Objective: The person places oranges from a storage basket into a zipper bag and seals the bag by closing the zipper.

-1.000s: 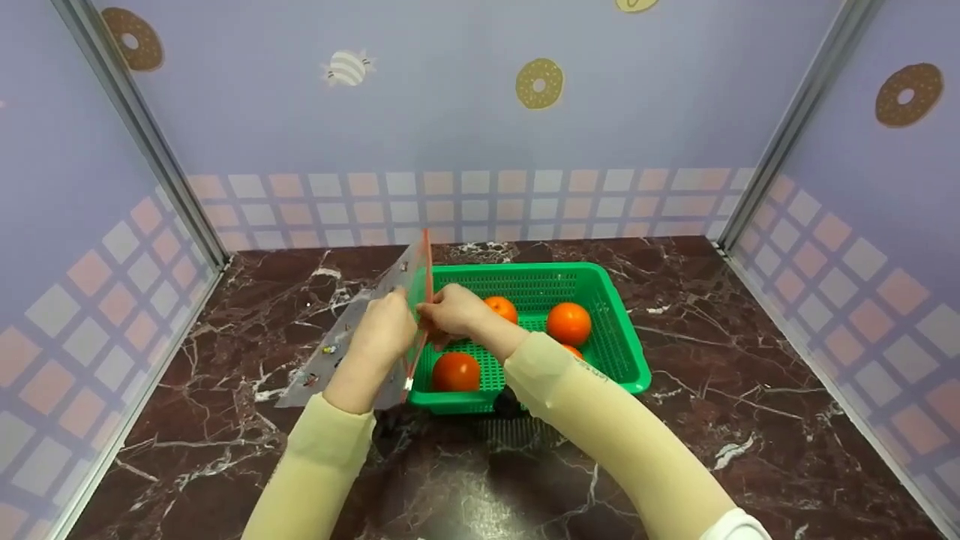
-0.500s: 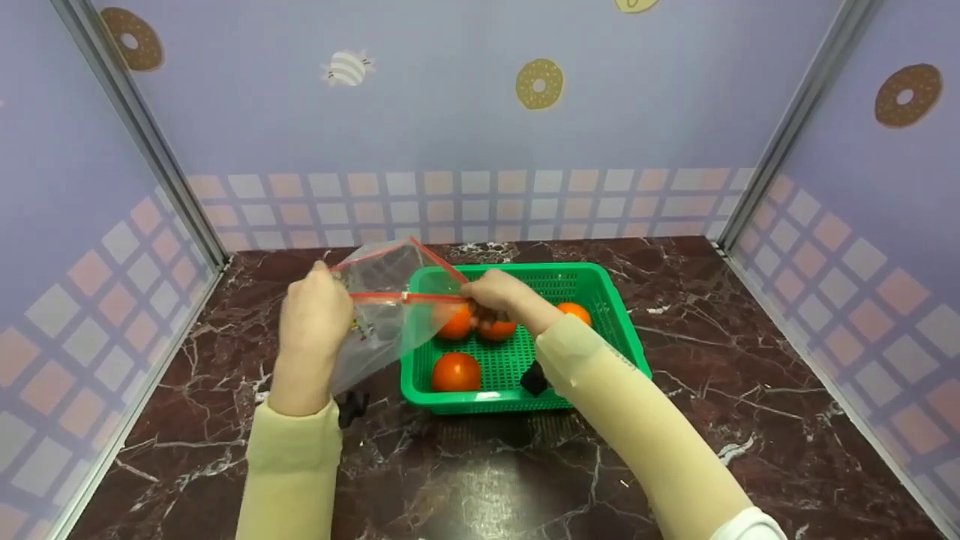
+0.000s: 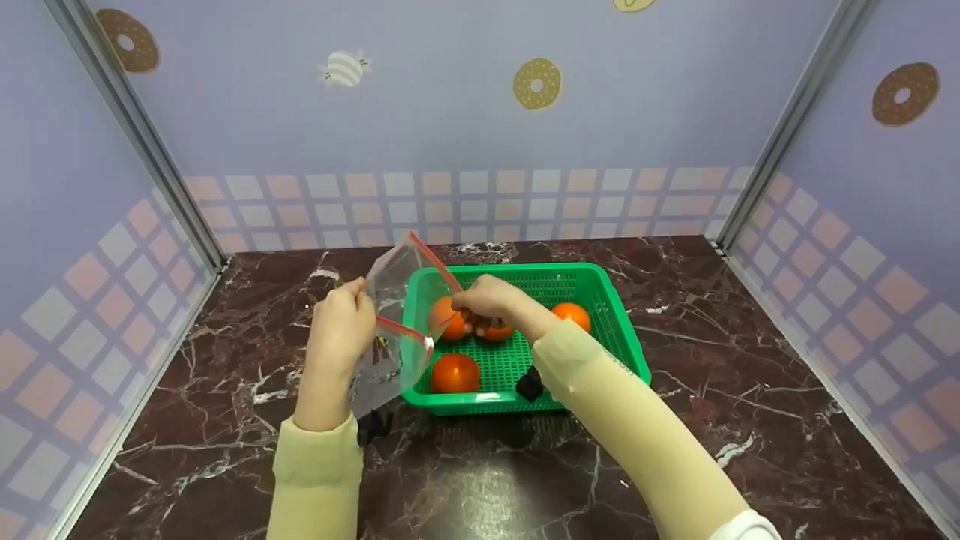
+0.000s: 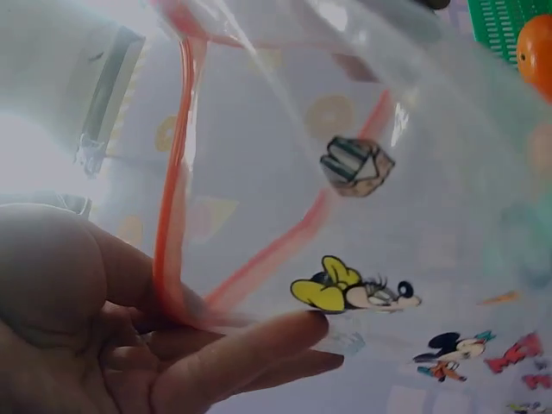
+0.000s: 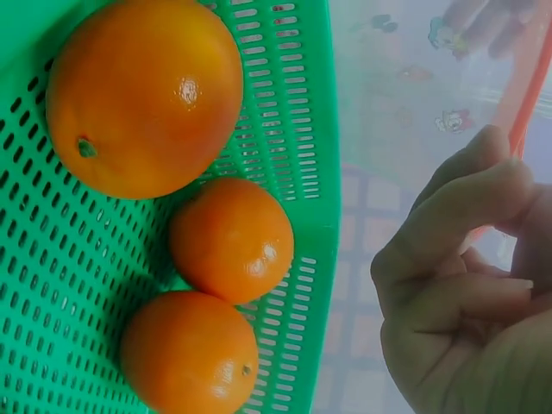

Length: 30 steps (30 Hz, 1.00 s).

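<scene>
- Compared with half a second ago, your left hand has come in towards the basket and sits lower; the mouth of the clear plastic zip bag with the red seal strip and small cartoon prints is now narrower, its two red edges meeting in a V instead of stretching across.
- Your right hand has shifted only slightly and is still over the left part of the basket.
- Left hand: fingers curled, pinching one red edge of the bag. In the left wrist view the thumb and a finger clamp the red strip, and the printed film hangs in front of the camera.
- Right hand: fingers curled together, pinching the opposite red edge of the bag. In the right wrist view the fingertips close on the strip beside the basket rim.
- The bag is held in the air between both hands, over the left rim of the green perforated plastic basket; its lower part hangs down outside the basket's left wall.
- The basket stands on the dark red marble-patterned table and holds round orange fruits; the nearest orange lies in the front left corner, others sit under and beside your right hand.
- The right wrist view shows three oranges close together against the basket wall, the largest one at the top.
</scene>
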### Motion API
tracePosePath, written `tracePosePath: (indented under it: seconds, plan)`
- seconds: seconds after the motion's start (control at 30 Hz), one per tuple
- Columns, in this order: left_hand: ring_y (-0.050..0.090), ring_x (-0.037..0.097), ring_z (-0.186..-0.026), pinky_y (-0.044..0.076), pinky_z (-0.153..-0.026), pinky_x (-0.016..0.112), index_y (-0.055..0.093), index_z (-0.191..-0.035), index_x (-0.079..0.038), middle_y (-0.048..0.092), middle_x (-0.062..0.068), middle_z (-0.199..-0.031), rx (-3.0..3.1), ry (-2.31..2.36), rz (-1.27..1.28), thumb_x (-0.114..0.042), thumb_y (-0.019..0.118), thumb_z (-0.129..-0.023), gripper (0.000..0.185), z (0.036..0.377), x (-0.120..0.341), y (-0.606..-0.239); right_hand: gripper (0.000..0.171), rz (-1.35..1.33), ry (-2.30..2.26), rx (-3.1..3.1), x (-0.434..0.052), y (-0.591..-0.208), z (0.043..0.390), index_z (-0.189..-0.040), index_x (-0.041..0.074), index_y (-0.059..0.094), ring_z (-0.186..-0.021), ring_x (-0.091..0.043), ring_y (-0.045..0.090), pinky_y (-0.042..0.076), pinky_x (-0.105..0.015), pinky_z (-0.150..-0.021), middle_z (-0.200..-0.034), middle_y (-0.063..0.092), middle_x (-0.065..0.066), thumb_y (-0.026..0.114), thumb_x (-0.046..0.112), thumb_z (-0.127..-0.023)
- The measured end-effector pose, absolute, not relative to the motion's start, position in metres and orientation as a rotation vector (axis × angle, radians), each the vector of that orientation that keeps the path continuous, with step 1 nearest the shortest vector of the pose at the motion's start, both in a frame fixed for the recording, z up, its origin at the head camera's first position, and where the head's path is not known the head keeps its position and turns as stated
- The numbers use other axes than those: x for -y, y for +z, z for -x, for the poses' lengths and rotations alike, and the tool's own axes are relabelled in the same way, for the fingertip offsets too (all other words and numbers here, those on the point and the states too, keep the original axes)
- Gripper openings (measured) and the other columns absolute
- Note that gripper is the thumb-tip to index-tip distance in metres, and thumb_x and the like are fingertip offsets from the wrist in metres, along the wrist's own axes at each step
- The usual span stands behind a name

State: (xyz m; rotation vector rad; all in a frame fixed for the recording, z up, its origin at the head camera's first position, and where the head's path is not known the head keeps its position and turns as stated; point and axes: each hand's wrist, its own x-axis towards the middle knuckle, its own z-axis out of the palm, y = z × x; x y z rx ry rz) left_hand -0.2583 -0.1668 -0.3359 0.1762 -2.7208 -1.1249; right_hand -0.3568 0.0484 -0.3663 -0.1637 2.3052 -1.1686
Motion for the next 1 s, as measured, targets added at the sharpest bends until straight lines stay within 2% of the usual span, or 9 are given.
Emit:
tracePosePath:
  seconds: [0.03, 0.1, 0.3, 0.4, 0.57, 0.7, 0.77, 0.9, 1.0]
  plan:
    - [0.066, 0.038, -0.095, 0.053, -0.086, 0.048, 0.052, -0.147, 0.005, 0.053, 0.024, -0.15, 2.701, -1.142, -0.178, -0.012, 0.035, -0.105, 0.049, 0.259, 0.166, -0.338, 0.035, 0.165, -1.169, -2.301, -0.048, -0.367, 0.356, -0.069, 0.013, 0.067, -0.046, -0.01, 0.053, 0.032, -0.022, -0.042, -0.057, 0.064, 0.002, 0.061, 0.029, -0.1]
    - [0.062, 0.042, -0.122, 0.051, -0.101, 0.053, 0.054, -0.146, 0.004, 0.055, 0.023, -0.148, 2.654, -1.164, -0.182, -0.014, 0.038, -0.105, 0.047, 0.259, 0.164, -0.343, 0.037, 0.169, -1.179, -2.286, -0.048, -0.368, 0.355, -0.07, 0.013, 0.069, -0.047, -0.01, 0.053, 0.034, -0.022, -0.043, -0.059, 0.066, 0.002, 0.062, 0.033, -0.101]
    - [0.061, 0.046, -0.127, 0.05, -0.105, 0.056, 0.055, -0.144, 0.007, 0.059, 0.028, -0.143, 2.544, -1.22, -0.204, -0.014, 0.042, -0.106, 0.045, 0.259, 0.161, -0.357, 0.042, 0.192, -1.231, -2.222, -0.047, -0.371, 0.347, -0.082, 0.009, 0.074, -0.048, -0.01, 0.054, 0.038, -0.024, -0.046, -0.065, 0.069, -0.001, 0.061, 0.044, -0.103]
    - [0.058, 0.046, -0.131, 0.048, -0.109, 0.057, 0.056, -0.143, 0.007, 0.059, 0.029, -0.141, 2.508, -1.244, -0.218, -0.015, 0.043, -0.106, 0.045, 0.26, 0.159, -0.362, 0.045, 0.196, -1.24, -2.245, -0.05, -0.37, 0.341, -0.092, 0.007, 0.075, -0.048, -0.011, 0.057, 0.034, -0.023, -0.043, -0.067, 0.071, -0.003, 0.059, 0.048, -0.103]
    - [0.063, 0.046, -0.124, 0.05, -0.105, 0.056, 0.056, -0.144, 0.005, 0.06, 0.027, -0.142, 2.496, -1.28, -0.241, -0.017, 0.043, -0.106, 0.045, 0.259, 0.158, -0.367, 0.042, 0.208, -1.315, -2.286, -0.064, -0.368, 0.327, -0.113, 0.007, 0.072, -0.056, -0.012, 0.063, 0.037, -0.021, -0.045, -0.089, 0.077, -0.013, 0.058, 0.046, -0.104]
    - [0.064, 0.044, -0.122, 0.051, -0.105, 0.055, 0.056, -0.145, 0.004, 0.061, 0.025, -0.142, 2.495, -1.296, -0.243, -0.018, 0.044, -0.107, 0.045, 0.258, 0.158, -0.368, 0.037, 0.219, -1.37, -2.358, -0.081, -0.368, 0.315, -0.125, 0.011, 0.066, -0.069, -0.016, 0.067, 0.046, -0.022, -0.055, -0.104, 0.075, -0.011, 0.06, 0.041, -0.104]
    - [0.06, 0.045, -0.129, 0.048, -0.108, 0.056, 0.056, -0.144, 0.004, 0.061, 0.026, -0.142, 2.486, -1.296, -0.241, -0.017, 0.045, -0.107, 0.045, 0.258, 0.158, -0.368, 0.037, 0.223, -1.373, -2.408, -0.09, -0.37, 0.308, -0.131, 0.013, 0.064, -0.078, -0.019, 0.067, 0.049, -0.025, -0.06, -0.11, 0.073, -0.009, 0.061, 0.038, -0.104]
    - [0.061, 0.045, -0.128, 0.049, -0.108, 0.056, 0.056, -0.144, 0.004, 0.061, 0.026, -0.141, 2.482, -1.298, -0.237, -0.017, 0.045, -0.107, 0.045, 0.256, 0.159, -0.368, 0.038, 0.259, -1.333, -2.506, -0.108, -0.376, 0.298, -0.138, 0.016, 0.061, -0.105, -0.026, 0.067, 0.056, -0.039, -0.081, -0.132, 0.065, -0.014, 0.063, 0.033, -0.103]
    - [0.061, 0.044, -0.128, 0.048, -0.108, 0.056, 0.056, -0.145, 0.004, 0.061, 0.027, -0.141, 2.48, -1.309, -0.23, -0.017, 0.045, -0.107, 0.045, 0.255, 0.158, -0.367, 0.042, 0.273, -1.287, -2.578, -0.121, -0.382, 0.292, -0.142, 0.017, 0.058, -0.124, -0.034, 0.062, 0.053, -0.05, -0.099, -0.142, 0.059, -0.017, 0.065, 0.03, -0.102]
